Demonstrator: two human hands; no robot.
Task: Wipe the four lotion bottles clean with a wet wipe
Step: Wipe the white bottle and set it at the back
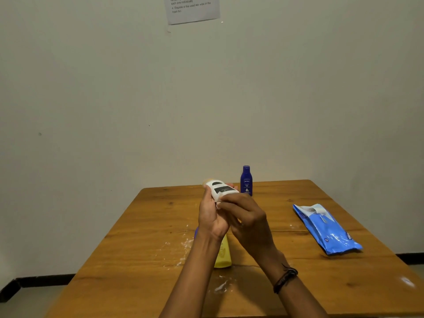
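Note:
My left hand (212, 216) grips a white lotion bottle (219, 188) with a dark label and a tan cap, held tilted above the table. My right hand (246, 216) curls over the bottle's lower end; a bit of white wet wipe (218, 204) peeks out under its fingers. A dark blue bottle (246, 180) stands upright near the table's far edge, just behind my hands. A yellow bottle (223, 255) lies on the table beneath my forearms, partly hidden. A sliver of purple (196, 232) shows behind my left wrist; I cannot tell what it is.
The wooden table (344, 283) stands against a pale wall. A blue wet-wipe pack (327, 229) lies at the right. White smears (181, 246) mark the tabletop near the yellow bottle and closer to me. A printed sheet (191, 8) hangs on the wall.

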